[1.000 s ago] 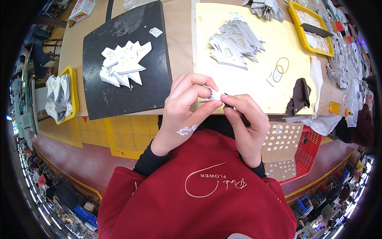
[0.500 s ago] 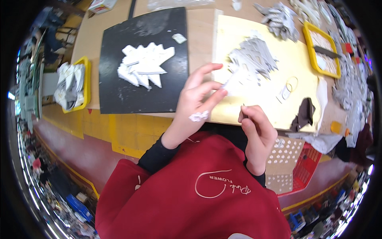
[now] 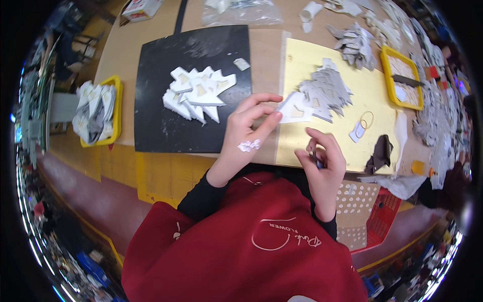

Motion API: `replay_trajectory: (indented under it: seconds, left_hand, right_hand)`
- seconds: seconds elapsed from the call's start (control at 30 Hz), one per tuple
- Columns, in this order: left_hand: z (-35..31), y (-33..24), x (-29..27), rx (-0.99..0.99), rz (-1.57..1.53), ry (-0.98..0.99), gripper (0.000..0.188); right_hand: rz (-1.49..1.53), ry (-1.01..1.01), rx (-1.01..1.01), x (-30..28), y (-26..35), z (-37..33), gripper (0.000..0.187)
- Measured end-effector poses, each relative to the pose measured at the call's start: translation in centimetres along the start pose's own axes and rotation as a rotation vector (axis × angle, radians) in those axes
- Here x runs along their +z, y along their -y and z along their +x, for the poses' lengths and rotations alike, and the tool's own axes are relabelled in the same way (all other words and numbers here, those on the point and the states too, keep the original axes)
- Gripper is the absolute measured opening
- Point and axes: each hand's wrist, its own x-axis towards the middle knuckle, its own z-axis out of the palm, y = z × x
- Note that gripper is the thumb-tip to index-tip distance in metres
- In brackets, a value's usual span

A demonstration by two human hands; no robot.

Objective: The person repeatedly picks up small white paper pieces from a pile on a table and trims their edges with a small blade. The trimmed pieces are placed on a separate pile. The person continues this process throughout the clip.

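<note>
My left hand (image 3: 251, 123) pinches a flat white cut piece (image 3: 297, 111) with a grey edge and a small beige patch, between thumb and fingertips. It hovers beside a fanned pile of grey cut pieces (image 3: 324, 93) on the yellow board (image 3: 302, 146). My right hand (image 3: 324, 161), close to that board's near edge, has thumb and index finger apart. Its curled fingers hold a small dark, shiny tool (image 3: 319, 160), mostly hidden, so its kind does not show. Left of my hands, white pointed pieces (image 3: 198, 93) with beige patches lie heaped on a black board (image 3: 161, 136).
A tag (image 3: 356, 132) with a yellow ring and a dark brown scrap (image 3: 381, 153) lie on the yellow board. At far right stands a yellow tray (image 3: 419, 103) of small pale bits; a yellow basket (image 3: 118, 108) of white pieces stands at left. Below the table sits a red crate (image 3: 385, 221).
The white piece in my left hand now lies flatter, its beige patch showing. My right thumb and index finger have spread, exposing the dark tool. The whole view has shifted slightly.
</note>
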Motion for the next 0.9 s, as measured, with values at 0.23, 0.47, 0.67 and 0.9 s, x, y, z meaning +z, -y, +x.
replay_trajectory:
  seconds: [0.23, 0.47, 0.67, 0.9]
  left_hand:
    - [0.3, -1.1, -1.5, 0.140, 0.144, -0.021, 0.007]
    - [-0.6, -0.9, -3.3, 0.246, 0.329, -0.089, 0.006]
    - [-0.9, -0.2, -4.7, 0.169, 0.352, -0.181, 0.008]
    - [-1.4, 2.9, -8.2, -0.012, 0.859, -0.545, 0.026]
  right_hand:
    - [0.000, -0.083, -0.231, 2.9, 0.9, 4.0, 0.022]
    - [0.048, 0.078, -0.234, 5.3, 0.9, 5.0, 0.020]
    - [0.244, 0.122, -0.035, 5.5, -0.4, 4.4, 0.007]
    - [0.124, 0.001, 0.076, 0.5, -4.5, 4.6, 0.010]
